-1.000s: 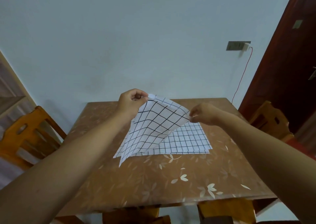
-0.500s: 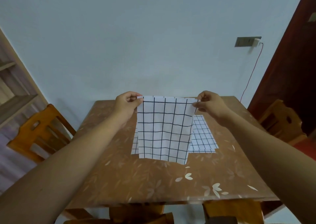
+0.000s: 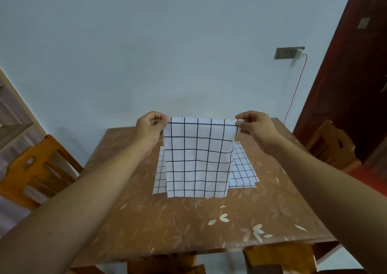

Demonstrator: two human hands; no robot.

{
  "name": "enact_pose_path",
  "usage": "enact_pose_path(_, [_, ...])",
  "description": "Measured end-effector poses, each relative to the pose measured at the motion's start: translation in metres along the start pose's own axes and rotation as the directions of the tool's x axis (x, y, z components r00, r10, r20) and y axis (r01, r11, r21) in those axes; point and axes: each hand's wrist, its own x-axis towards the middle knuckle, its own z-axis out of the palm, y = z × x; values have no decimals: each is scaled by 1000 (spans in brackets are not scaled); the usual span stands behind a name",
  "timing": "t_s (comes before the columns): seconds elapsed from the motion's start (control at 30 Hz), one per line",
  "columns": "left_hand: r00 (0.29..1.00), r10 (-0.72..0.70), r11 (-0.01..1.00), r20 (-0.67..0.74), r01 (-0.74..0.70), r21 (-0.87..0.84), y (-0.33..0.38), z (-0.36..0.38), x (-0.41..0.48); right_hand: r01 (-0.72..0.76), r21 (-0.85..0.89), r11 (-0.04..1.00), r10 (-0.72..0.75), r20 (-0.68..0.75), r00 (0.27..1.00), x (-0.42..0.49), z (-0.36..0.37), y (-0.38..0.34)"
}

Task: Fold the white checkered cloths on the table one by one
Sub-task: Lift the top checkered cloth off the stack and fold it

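A white checkered cloth [image 3: 199,158] with a black grid hangs upright above the table, stretched flat between both hands. My left hand [image 3: 149,125] pinches its top left corner and my right hand [image 3: 254,125] pinches its top right corner. Its lower edge hangs just over the tabletop. Behind it, more white checkered cloths [image 3: 244,171] lie flat in a stack on the table, partly hidden by the held one.
The brown flower-patterned table [image 3: 188,227] stands against a pale wall. Wooden chairs stand at the left [image 3: 39,169] and at the right [image 3: 333,146]. A dark red door [image 3: 351,85] is at the right, beside a wall socket with a red cable.
The cloth went from slanting off the stack to hanging straight. Both hands rose a little and moved apart, pulling the top edge taut.
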Motion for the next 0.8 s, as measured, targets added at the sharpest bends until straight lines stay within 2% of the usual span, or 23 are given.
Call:
enact_pose_path(0.13, [999, 46, 998, -11, -45, 54, 1, 4, 1, -82, 171, 982, 77, 38, 996, 0, 9, -5])
enact_pose_path(0.33, [997, 78, 994, -27, -76, 77, 5, 0, 5, 7, 122, 993, 2, -78, 997, 2, 25, -3])
enact_pose_path(0.57, [996, 76, 975, -36, -67, 213, 5, -21, -6, 14, 127, 992, -8, -46, 999, 3, 44, -6])
enact_pose_path(0.7, [995, 86, 866, 41, -95, 491, 17, -36, -25, 57, 101, 993, -53, -40, 998, 2, 57, -11])
enact_pose_path(0.8, [973, 202, 686, 115, -224, 692, 16, -36, -26, 81, 65, 995, -82, 6, 997, 0, 67, -19])
